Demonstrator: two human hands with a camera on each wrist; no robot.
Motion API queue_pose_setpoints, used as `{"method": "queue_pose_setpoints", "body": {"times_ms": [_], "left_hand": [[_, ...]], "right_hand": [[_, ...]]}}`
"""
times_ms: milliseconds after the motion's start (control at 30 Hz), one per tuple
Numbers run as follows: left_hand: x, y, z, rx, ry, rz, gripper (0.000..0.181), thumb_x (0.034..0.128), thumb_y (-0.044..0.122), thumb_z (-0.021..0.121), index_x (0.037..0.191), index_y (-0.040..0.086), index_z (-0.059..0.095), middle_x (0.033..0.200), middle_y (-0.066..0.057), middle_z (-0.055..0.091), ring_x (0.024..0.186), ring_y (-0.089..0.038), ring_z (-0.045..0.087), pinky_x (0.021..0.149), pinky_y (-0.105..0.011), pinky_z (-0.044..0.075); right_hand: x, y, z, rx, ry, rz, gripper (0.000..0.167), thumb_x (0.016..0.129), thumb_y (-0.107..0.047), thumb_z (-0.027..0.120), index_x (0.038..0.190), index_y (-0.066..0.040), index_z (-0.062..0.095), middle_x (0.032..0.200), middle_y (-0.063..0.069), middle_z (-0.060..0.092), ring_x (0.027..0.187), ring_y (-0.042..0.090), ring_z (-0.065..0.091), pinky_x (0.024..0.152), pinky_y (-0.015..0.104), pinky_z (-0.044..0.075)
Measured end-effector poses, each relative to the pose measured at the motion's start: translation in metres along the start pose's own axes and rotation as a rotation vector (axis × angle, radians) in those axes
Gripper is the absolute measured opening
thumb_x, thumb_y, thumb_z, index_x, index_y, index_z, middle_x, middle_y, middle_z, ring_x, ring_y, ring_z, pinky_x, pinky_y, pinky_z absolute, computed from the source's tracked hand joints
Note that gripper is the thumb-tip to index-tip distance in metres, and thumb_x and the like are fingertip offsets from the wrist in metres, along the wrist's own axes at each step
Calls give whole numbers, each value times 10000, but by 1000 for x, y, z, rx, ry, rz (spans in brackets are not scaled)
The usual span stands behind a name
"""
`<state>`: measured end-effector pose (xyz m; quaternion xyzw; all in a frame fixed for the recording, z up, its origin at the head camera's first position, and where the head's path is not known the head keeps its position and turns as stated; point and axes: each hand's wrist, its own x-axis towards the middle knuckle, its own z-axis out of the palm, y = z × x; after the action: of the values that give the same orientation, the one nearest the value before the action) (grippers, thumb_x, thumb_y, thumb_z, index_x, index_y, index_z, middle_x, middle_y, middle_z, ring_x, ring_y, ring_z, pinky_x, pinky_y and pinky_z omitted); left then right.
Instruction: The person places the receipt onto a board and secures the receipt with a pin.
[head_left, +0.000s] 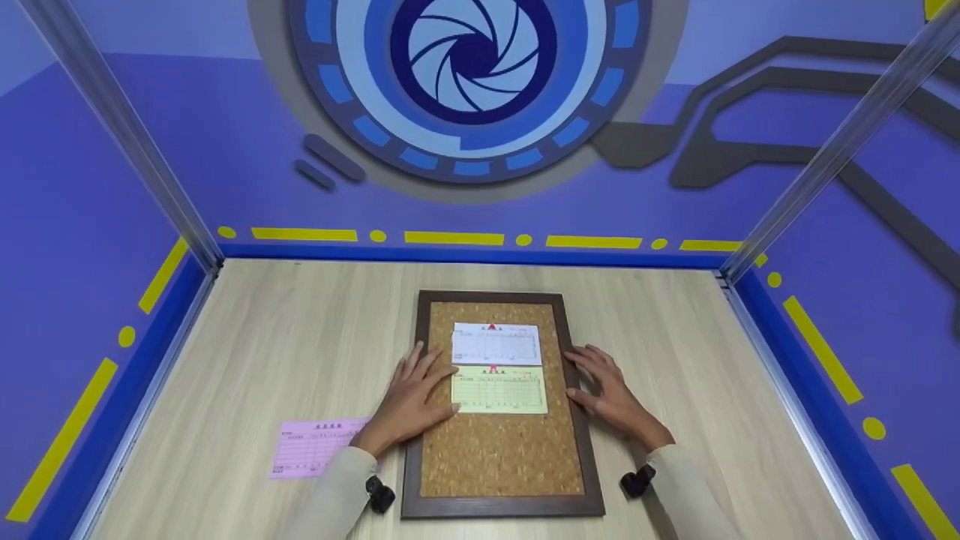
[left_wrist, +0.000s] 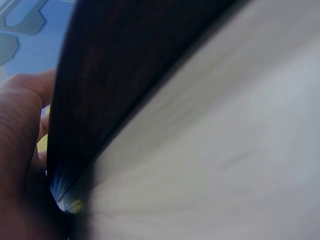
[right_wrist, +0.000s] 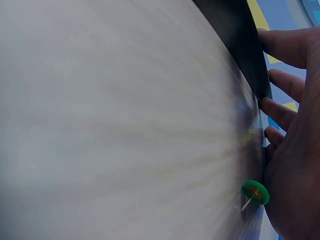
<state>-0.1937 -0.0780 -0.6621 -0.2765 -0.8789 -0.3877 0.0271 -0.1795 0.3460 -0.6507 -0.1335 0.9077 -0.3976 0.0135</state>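
Note:
A cork board (head_left: 499, 457) in a dark brown frame lies on the table. A white printed slip (head_left: 496, 345) and a pale green slip (head_left: 499, 391) below it are on the cork, each with a red mark or pin at its top, too small to tell. My left hand (head_left: 409, 405) rests across the left frame edge, fingers spread, with fingertips at the green slip's left side. My right hand (head_left: 611, 394) touches the right frame edge with extended fingers. Beside that hand, a green thumbtack (right_wrist: 256, 192) lies on the table in the right wrist view.
A pink printed slip (head_left: 311, 450) lies left of the board, partly hidden by my left arm. The wooden table (head_left: 285, 345) meets blue walls with yellow markings at the back and sides. Metal posts (head_left: 825, 142) stand at the back corners.

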Motion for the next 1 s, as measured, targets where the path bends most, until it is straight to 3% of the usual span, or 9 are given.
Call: {"method": "queue_pose_setpoints", "body": {"times_ms": [300,633,1000], "left_hand": [[1,11,-11,20,-61,-68,694,940,379,808,1542,87,623,1745,-261,332,1668,-521,92,1294,-753,103],[1,13,-18,-24,-87,-110,702,960,294,814,1587,87,576,1775,-246,279,1682,-486,82,1324,-685,126],[0,16,-24,-50,-37,-123,607,987,256,830,1535,94,626,1755,-208,354,1669,-480,173,1279,-690,283]], "right_hand": [[4,1,3,-6,17,-16,696,995,-358,800,1608,-124,566,1721,207,411,1627,479,245,1244,800,168],[4,0,3,-9,16,39,724,975,-386,819,1602,-120,573,1723,192,410,1637,446,235,1266,770,152],[3,0,3,-2,14,34,717,981,-368,823,1604,-118,571,1727,187,407,1636,451,240,1262,779,170]]}}
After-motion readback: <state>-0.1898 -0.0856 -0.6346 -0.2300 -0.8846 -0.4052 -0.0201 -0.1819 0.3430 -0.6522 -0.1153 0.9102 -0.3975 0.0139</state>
